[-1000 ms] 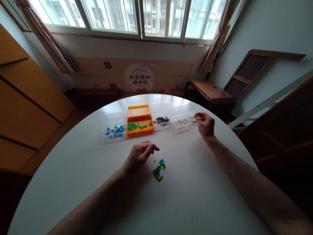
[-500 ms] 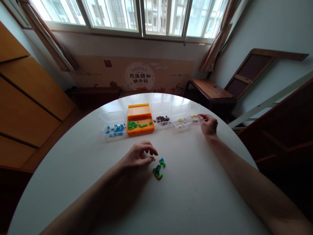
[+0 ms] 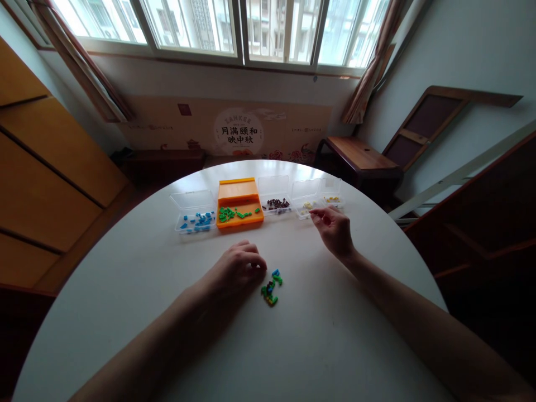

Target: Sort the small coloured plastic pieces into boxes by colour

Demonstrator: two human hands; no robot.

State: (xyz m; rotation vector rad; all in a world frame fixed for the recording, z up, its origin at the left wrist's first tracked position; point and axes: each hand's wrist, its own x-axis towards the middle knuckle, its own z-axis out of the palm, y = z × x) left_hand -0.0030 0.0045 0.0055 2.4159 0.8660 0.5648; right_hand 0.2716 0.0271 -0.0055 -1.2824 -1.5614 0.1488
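Observation:
A small cluster of green, blue, dark and yellow toy building bricks (image 3: 271,289) lies on the white table. Just left of it rests my left hand (image 3: 240,263), thumb and fingertips pinched together; whatever they hold is hidden. My right hand (image 3: 334,230) is closed in a pinch at the front of the clear box with cream bricks (image 3: 309,206), and anything in its fingertips is too small to name. Behind that hand stands a clear box with yellow bricks (image 3: 332,199).
Farther left along the row are a clear box of dark brown bricks (image 3: 277,206), an orange box (image 3: 240,223) with green bricks and a clear box of blue bricks (image 3: 199,222). All lids stand raised. The round table's (image 3: 125,268) far edge curves behind them.
My right hand has moved left and slightly nearer, from the yellow-brick box to the cream-brick box. My left fingers have closed, and the tiny yellow piece by the thumb no longer shows.

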